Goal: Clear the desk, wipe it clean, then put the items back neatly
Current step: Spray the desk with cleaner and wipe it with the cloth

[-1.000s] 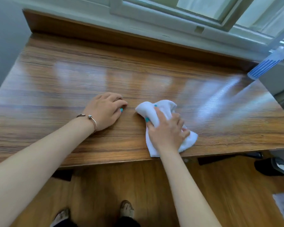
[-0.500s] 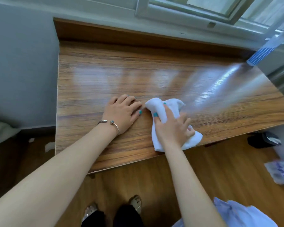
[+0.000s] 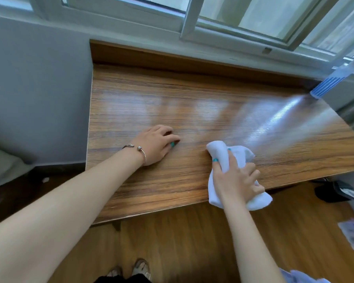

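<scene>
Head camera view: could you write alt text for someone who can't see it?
A person's right hand grips a white cloth on a wooden desk, near its front edge. The left hand rests on the desktop beside it, a bracelet on the wrist. A window runs behind the desk.

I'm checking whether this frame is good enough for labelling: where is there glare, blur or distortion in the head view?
Head view: window light throws pale glare patches across the desk, with a bright streak at its right end below the blue striped object. The wide lens bends the window frame and the desk edges. The right hand gripping the white cloth and the left hand look fairly sharp.
</scene>
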`<state>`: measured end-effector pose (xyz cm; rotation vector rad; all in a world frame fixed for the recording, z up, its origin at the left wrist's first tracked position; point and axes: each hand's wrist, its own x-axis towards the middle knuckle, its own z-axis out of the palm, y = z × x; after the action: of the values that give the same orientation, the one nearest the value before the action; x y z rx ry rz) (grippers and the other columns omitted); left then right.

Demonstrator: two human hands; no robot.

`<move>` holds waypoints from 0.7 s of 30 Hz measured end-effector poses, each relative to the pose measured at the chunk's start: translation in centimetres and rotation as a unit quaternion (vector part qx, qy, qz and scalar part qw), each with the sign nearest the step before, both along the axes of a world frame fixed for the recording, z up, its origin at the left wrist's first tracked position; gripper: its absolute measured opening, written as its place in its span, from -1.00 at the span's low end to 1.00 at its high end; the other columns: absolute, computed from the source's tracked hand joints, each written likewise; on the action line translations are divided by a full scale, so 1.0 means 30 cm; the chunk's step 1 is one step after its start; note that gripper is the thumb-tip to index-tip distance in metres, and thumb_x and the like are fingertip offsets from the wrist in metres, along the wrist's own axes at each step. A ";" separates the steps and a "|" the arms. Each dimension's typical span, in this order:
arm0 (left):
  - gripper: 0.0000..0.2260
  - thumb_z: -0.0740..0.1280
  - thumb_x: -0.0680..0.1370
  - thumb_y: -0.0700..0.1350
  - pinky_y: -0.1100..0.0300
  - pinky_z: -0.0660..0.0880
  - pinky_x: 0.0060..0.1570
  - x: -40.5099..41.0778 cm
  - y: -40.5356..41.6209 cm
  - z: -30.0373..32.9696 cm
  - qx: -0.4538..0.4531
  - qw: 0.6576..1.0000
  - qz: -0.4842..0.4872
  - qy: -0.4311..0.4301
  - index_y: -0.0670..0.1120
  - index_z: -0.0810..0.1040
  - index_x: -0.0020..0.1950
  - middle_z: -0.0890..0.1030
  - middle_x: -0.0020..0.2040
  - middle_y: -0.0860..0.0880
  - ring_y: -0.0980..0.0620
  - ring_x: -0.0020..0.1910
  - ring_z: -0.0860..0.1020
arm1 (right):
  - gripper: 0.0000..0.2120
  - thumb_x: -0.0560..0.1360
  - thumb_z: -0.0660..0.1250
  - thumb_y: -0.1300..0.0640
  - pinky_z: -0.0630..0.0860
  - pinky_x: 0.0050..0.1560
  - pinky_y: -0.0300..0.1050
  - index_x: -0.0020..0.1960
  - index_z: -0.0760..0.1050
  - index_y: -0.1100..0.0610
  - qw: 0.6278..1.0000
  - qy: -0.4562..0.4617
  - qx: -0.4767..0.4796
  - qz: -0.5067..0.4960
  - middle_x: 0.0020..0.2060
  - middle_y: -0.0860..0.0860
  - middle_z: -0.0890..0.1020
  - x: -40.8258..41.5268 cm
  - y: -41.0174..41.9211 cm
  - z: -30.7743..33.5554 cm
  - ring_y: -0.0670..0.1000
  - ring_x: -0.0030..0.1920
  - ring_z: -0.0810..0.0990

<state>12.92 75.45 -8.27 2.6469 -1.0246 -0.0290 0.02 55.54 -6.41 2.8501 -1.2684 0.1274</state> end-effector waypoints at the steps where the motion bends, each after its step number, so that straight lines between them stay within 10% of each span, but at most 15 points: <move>1: -0.65 0.09 0.65 0.02 0.11 0.20 0.34 0.016 0.027 0.010 0.014 1.000 -0.011 -0.008 0.17 0.33 0.45 0.31 0.45 0.03 0.00 0.44 0.25 | -0.49 0.53 0.09 -0.28 0.24 0.20 0.21 0.47 0.18 -0.30 0.999 -0.002 0.016 0.028 0.24 0.15 0.35 -0.003 0.074 0.006 0.16 0.22 0.29; 7: -0.59 -0.07 0.64 0.16 0.07 0.17 0.39 0.146 0.301 0.044 0.138 0.990 0.005 -0.035 0.28 0.10 0.51 0.18 0.53 0.08 0.00 0.49 0.19 | -0.44 0.47 0.11 -0.26 0.26 0.18 0.11 0.45 0.09 -0.43 0.960 0.021 0.057 0.275 0.37 -0.05 0.29 -0.049 0.311 0.036 0.08 0.27 0.25; 14: -0.55 -0.14 0.64 0.19 -0.07 -0.12 0.50 0.244 0.539 -0.012 0.110 0.992 0.032 0.047 0.26 -0.09 0.54 -0.07 0.59 0.06 0.02 0.56 -0.15 | -0.56 0.52 0.18 -0.26 0.30 0.19 0.18 0.40 0.28 -0.33 0.998 -0.022 0.048 -0.032 0.37 0.11 0.36 0.031 0.421 0.034 0.20 0.30 0.31; 21: -0.59 -0.04 0.64 0.15 -0.13 -0.11 0.48 0.249 0.544 -0.070 -0.002 0.999 0.028 0.046 0.27 0.12 0.51 0.05 0.58 0.08 0.03 0.55 -0.07 | -0.47 0.39 0.14 -0.31 0.45 -0.05 0.16 0.36 0.32 -0.33 0.969 -0.027 -0.004 0.247 0.21 0.03 0.50 -0.001 0.848 -0.019 0.11 0.11 0.49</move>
<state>20.40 91.76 -10.37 2.6429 -0.9187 -0.1334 -0.02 80.98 -6.99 3.1058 -0.5304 0.2151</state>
